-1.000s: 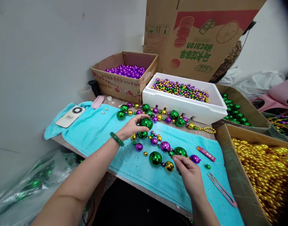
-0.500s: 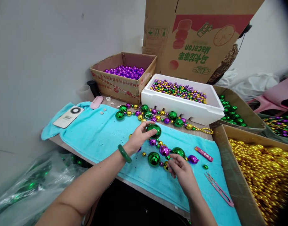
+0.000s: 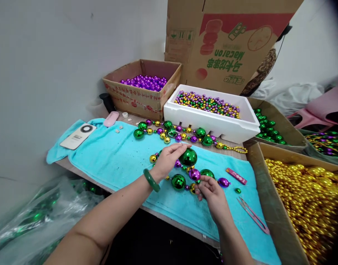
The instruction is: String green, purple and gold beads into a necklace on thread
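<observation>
My left hand (image 3: 167, 161), with a green bangle (image 3: 151, 180) at its wrist, has thumb and fingertips pinched together at the upper edge of a large green bead (image 3: 188, 158). What lies between those fingertips is too small to make out. My right hand (image 3: 213, 195) is closed at a bead strand, its fingertips against a small green bead just below a purple bead (image 3: 194, 174). Near it on the towel lie another large green bead (image 3: 178, 182), a gold bead (image 3: 192, 188) and a purple bead (image 3: 224, 182). My left hand partly hides the strand.
A turquoise towel (image 3: 124, 147) covers the table. Behind lie a finished-looking bead strand (image 3: 201, 133), a white foam box (image 3: 210, 123) and a carton (image 3: 138, 95) of purple beads. Pink thread snips (image 3: 254, 216), a loose green bead (image 3: 237, 190) and a carton (image 3: 276, 198) of gold beads are right.
My left thumb has come off the face of the large green bead, and its fingertips now pinch at the bead's top. The bead and left hand moved slightly right; my right hand stays near the strand.
</observation>
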`<state>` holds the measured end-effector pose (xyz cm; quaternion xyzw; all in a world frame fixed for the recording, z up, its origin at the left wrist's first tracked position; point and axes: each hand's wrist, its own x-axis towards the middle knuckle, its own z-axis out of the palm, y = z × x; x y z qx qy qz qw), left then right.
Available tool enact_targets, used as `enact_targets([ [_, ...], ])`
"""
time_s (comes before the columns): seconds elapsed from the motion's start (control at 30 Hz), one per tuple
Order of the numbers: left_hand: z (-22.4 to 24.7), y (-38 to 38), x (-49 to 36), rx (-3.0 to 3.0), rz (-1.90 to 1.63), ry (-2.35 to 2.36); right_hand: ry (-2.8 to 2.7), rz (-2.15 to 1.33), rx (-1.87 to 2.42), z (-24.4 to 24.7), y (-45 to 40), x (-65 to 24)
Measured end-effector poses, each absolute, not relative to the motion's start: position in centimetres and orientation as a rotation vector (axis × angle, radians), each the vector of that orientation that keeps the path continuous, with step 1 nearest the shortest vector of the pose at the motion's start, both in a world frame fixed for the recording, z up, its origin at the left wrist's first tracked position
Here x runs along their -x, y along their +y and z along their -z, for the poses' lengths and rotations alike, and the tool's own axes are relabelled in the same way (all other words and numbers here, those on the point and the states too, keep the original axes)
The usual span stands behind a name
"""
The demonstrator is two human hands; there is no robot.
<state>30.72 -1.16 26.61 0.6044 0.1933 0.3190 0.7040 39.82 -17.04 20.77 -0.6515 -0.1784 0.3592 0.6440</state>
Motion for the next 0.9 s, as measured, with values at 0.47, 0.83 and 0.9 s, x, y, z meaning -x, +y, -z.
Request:
enact_targets([
  [0.47, -33.2, -4.7, -32.4, -1.566, -0.607, 0.174, -0.734, -0.392, 1.589, -26.5, -19.5, -40.9],
  [0.83, -35.7, -7.6, -31.6, -1.696, -0.587, -0.031, -1.012, -0.24, 1.62, -28.8, -19.7, -39.8],
  [0.9, -35.4, -7.3, -31.8, -1.656, -0.553, -0.008, -0.98, -0.37, 1.606, -28.1, -19.5, -39.9],
])
